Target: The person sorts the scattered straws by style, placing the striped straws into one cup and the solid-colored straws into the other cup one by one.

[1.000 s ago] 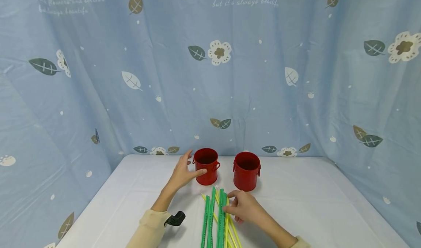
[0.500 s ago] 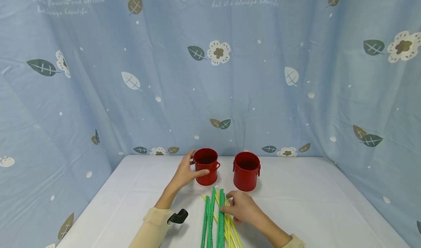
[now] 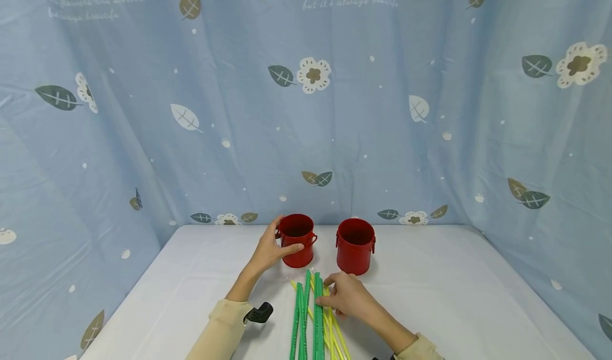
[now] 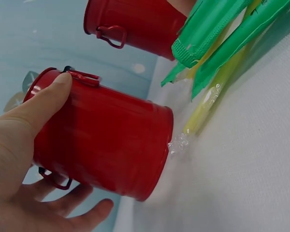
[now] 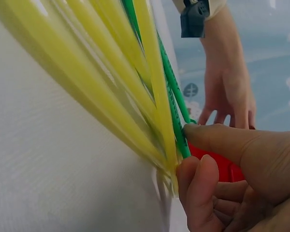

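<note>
My left hand (image 3: pixel 268 251) holds the left red bucket (image 3: pixel 303 258) from its left side. In the left wrist view the thumb lies by the rim and an ear of this bucket (image 4: pixel 106 140), with the fingers spread along the opposite side. My right hand (image 3: pixel 353 299) is over the far ends of a bunch of long sticks. Its thumb and index finger pinch a slim green-wrapped stick (image 5: pixel 176 121). More green-wrapped sticks (image 3: pixel 295 323) lie to the left, and yellow straws (image 5: pixel 92 72) in clear wrappers fan out beside and beneath them.
A second red bucket (image 3: pixel 354 258) stands upright to the right of the first, behind my right hand. The white-covered table (image 3: pixel 430 307) ends at a blue patterned curtain (image 3: pixel 229 110). A black device (image 3: pixel 259 313) is strapped at my left wrist.
My left hand has closed in against the left bucket. My right hand has slid slightly left from the yellow straws onto the green-wrapped sticks. The head view has shifted a little.
</note>
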### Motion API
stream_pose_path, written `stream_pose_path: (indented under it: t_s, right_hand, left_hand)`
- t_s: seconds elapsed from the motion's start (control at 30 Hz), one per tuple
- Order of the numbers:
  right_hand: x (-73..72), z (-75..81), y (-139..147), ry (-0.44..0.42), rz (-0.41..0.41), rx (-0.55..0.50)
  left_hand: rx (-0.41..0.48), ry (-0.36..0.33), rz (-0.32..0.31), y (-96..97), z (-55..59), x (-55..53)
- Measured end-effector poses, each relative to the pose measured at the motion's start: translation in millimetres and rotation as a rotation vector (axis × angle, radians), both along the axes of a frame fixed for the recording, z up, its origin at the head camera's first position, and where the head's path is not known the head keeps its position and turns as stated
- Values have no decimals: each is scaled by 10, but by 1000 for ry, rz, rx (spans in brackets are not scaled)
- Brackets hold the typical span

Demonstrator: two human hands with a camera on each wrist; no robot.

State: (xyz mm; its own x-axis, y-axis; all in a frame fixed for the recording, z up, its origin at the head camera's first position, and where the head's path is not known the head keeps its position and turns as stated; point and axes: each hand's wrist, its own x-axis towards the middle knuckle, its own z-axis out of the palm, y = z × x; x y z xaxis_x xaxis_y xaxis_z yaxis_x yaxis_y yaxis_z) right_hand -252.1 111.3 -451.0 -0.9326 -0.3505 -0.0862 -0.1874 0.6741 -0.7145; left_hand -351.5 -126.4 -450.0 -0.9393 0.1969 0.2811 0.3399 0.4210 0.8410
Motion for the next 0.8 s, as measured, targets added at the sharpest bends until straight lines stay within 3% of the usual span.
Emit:
stream_pose_path:
  t_s: [0.8]
  right_hand:
    - [-62, -86, 62, -64, 9, -85]
  left_hand:
    - [26, 32, -10, -5, -20, -6]
